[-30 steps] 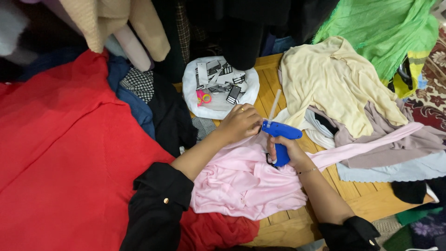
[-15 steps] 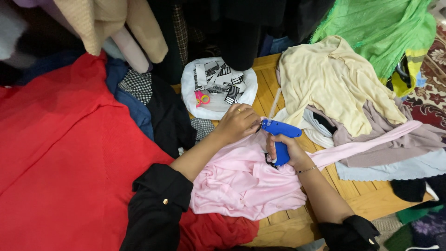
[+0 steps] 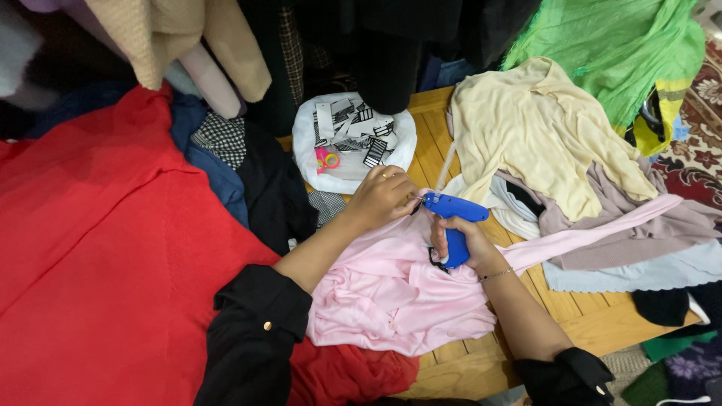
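Note:
A pink garment (image 3: 391, 289) lies spread on the wooden table (image 3: 594, 312) in front of me. My right hand (image 3: 466, 244) grips a blue tagging gun (image 3: 453, 218) by its handle, its tip pointing left at the garment's upper edge. My left hand (image 3: 380, 197) pinches that edge of the pink fabric right at the gun's tip, fingers closed. Both forearms come out of black sleeves.
A white bag (image 3: 353, 143) with striped tags and a pink ring sits behind my hands. A cream top (image 3: 534, 131), a green cloth (image 3: 609, 53) and greyish garments (image 3: 624, 225) lie to the right. A large red cloth (image 3: 105, 256) covers the left; dark clothes hang above.
My hands and the tagging gun have stayed almost in place at the pink garment's edge; only the view has shifted slightly.

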